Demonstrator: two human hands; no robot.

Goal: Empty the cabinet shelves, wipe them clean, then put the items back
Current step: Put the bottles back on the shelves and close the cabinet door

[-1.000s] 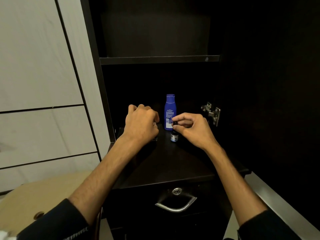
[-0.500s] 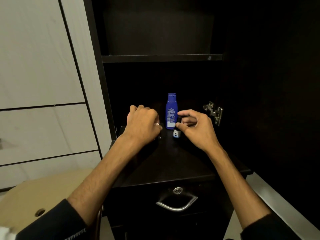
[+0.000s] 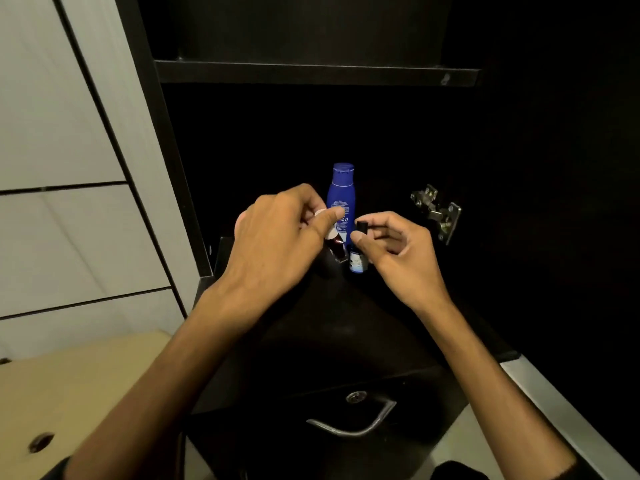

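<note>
Dark cabinet shelf [image 3: 346, 327] carries a blue lotion bottle [image 3: 342, 192] standing upright at the back. Left hand [image 3: 277, 244] reaches forward, fingers curled round a small dark bottle with white cap [image 3: 335, 244], tilted. Right hand [image 3: 398, 251] pinches the black cap of a small vial [image 3: 358, 258] just beside it.

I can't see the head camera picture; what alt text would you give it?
Two bare hands work on a dark cabinet shelf: the left hand holds a small dark bottle with a white cap, and the right hand pinches the black cap of a tiny bottle. A blue lotion bottle stands upright behind them.
</note>
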